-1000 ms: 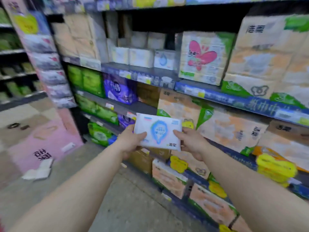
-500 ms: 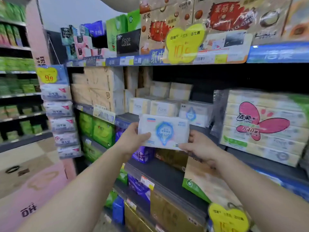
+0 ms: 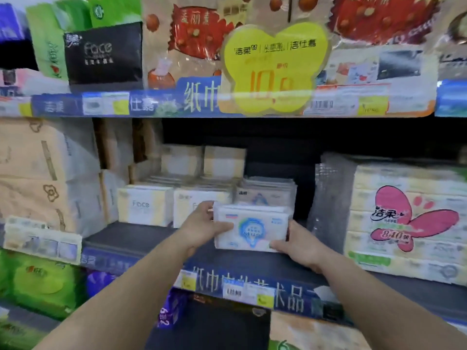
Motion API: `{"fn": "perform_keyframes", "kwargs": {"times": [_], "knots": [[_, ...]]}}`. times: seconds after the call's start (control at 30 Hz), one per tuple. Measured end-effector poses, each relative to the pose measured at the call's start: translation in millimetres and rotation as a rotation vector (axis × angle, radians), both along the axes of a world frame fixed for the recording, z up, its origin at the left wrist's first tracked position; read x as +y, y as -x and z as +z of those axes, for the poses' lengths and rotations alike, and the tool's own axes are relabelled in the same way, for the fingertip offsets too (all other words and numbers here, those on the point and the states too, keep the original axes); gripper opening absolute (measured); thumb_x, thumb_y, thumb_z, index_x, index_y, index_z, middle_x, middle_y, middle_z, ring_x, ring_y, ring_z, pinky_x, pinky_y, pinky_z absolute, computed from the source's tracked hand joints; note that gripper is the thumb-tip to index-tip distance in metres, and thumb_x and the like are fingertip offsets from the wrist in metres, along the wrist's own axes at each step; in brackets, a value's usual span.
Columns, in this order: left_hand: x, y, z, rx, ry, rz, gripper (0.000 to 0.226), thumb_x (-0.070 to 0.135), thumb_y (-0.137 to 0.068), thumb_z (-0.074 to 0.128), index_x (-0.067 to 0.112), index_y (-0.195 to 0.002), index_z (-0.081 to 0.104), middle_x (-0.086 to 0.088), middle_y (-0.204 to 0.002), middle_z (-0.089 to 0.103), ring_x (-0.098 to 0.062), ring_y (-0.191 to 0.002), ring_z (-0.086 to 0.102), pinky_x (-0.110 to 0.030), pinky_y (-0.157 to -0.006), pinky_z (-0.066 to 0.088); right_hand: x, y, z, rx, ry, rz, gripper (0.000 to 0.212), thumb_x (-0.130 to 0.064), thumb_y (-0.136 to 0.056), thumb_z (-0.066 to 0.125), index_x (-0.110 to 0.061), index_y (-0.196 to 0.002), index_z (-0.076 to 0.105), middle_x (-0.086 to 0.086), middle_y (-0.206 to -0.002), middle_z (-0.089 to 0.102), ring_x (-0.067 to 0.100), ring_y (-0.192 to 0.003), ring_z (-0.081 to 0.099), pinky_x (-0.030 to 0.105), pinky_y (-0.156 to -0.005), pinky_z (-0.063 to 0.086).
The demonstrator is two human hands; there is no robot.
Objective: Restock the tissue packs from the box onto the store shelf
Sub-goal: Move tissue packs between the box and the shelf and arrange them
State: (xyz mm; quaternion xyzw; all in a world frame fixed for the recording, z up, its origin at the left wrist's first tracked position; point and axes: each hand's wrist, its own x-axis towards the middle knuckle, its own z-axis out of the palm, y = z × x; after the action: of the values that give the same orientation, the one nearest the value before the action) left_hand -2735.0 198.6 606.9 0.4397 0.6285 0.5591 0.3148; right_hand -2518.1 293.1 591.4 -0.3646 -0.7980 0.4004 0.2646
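I hold a white tissue pack [image 3: 251, 229] with a blue drop-shaped logo, upright and facing me, over the dark middle shelf [image 3: 131, 237]. My left hand [image 3: 202, 227] grips its left end and my right hand [image 3: 297, 245] grips its lower right corner. The pack sits just in front of a stack of like packs [image 3: 265, 194] further back on the shelf. Whether its bottom edge touches the shelf board I cannot tell. The box is not in view.
White and yellow "Face" packs [image 3: 145, 204] stand to the left of my hands. A large multipack with a pink butterfly [image 3: 409, 223] fills the right side. Tan bulk packs [image 3: 45, 178] stand at left. A yellow price tag [image 3: 274, 69] hangs from the upper shelf.
The view swung up from the lower shelves to the middle shelf. Both hands carried the pack forward onto that shelf, in front of the stack of like packs.
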Motion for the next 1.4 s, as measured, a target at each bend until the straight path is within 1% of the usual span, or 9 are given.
{"fn": "perform_keyframes", "kwargs": {"times": [0.2,0.33,0.57,0.73,0.87,0.97,1.1,1.2,1.4], "knots": [[27.9,25.7,-4.2,0.054,-0.019,-0.221,0.095,0.017,-0.072,0.083,0.033,-0.146,0.026,-0.003,-0.127,0.059,-0.014,-0.106,0.064,-0.035,-0.090,0.055,3.2,7.4,-9.5,-0.105,0.007,-0.051,0.053,-0.009,-0.079,0.074,-0.022,-0.126,0.056,-0.009,-0.121,0.063,0.007,-0.108,0.059,0.013,-0.086,0.044],[33.1,16.1,24.6,0.422,-0.118,-0.212,0.098,0.031,-0.064,0.087,0.031,-0.144,0.032,0.010,-0.134,0.044,-0.005,-0.122,0.045,-0.022,-0.102,0.037,0.6,7.6,-5.5,-0.093,0.034,-0.070,0.045,-0.009,-0.078,0.075,-0.020,-0.121,0.063,-0.009,-0.118,0.066,0.008,-0.107,0.062,0.019,-0.090,0.048],[22.8,1.3,92.5,1.027,-0.212,0.008,0.085,0.036,-0.071,0.079,0.030,-0.144,0.035,-0.004,-0.141,0.045,-0.020,-0.130,0.041,-0.022,-0.100,0.035,2.6,12.7,50.5,0.576,0.219,-0.183,0.014,0.003,-0.084,0.063,-0.003,-0.095,0.058,0.018,-0.098,0.068,0.032,-0.091,0.064,0.044,-0.086,0.048],[15.1,-15.8,90.1,1.207,-0.101,-0.079,0.094,0.043,-0.074,0.073,0.033,-0.149,0.017,-0.005,-0.142,0.041,-0.025,-0.134,0.034,-0.032,-0.109,0.031,-6.1,43.4,75.6,0.200,-0.137,-0.116,0.026,-0.010,-0.075,0.075,-0.016,-0.099,0.071,0.005,-0.093,0.075,0.019,-0.086,0.072,0.040,-0.082,0.059],[23.8,5.7,57.8,0.776,-0.035,-0.247,0.036,0.031,-0.081,0.069,0.024,-0.112,0.054,0.006,-0.109,0.063,-0.014,-0.106,0.060,-0.036,-0.092,0.049,-11.0,55.5,73.1,0.154,-0.151,-0.068,0.064,-0.027,-0.069,0.084,-0.020,-0.127,0.057,-0.003,-0.108,0.071,0.012,-0.101,0.067,0.036,-0.093,0.054],[17.9,27.8,27.4,0.324,-0.125,-0.192,0.033,0.027,-0.083,0.072,0.024,-0.112,0.057,0.008,-0.110,0.070,-0.009,-0.105,0.065,-0.039,-0.097,0.050,-2.8,36.7,60.8,0.061,-0.240,-0.249,0.104,-0.058,-0.050,0.083,-0.030,-0.140,0.040,-0.009,-0.126,0.055,0.006,-0.118,0.052,0.029,-0.102,0.045],[10.2,30.2,-11.1,-0.072,-0.036,-0.281,0.039,0.010,-0.087,0.068,0.016,-0.123,0.055,-0.002,-0.117,0.070,-0.018,-0.110,0.066,-0.047,-0.101,0.048,-2.4,20.9,22.5,0.030,0.161,-0.085,0.068,-0.009,-0.075,0.079,-0.013,-0.132,0.042,-0.001,-0.105,0.065,-0.001,-0.080,0.065,0.011,-0.064,0.051],[15.2,29.0,-16.6,-0.108,0.008,-0.284,0.043,0.003,-0.087,0.065,0.015,-0.126,0.051,-0.006,-0.117,0.069,-0.021,-0.106,0.067,-0.044,-0.092,0.053,2.1,24.7,-1.3,-0.072,0.089,-0.110,0.040,-0.004,-0.081,0.073,-0.004,-0.118,0.057,0.000,-0.082,0.068,-0.003,-0.050,0.058,0.015,-0.053,0.045],[23.4,12.6,-16.0,0.356,-0.021,0.134,0.036,0.017,-0.080,0.072,0.018,-0.103,0.044,0.004,-0.096,0.055,-0.016,-0.088,0.057,-0.028,-0.074,0.045,18.4,13.0,-3.4,0.078,0.111,-0.342,0.021,0.003,-0.086,0.063,-0.009,-0.102,0.057,0.009,-0.071,0.063,0.014,-0.053,0.054,0.021,-0.045,0.044]]}}
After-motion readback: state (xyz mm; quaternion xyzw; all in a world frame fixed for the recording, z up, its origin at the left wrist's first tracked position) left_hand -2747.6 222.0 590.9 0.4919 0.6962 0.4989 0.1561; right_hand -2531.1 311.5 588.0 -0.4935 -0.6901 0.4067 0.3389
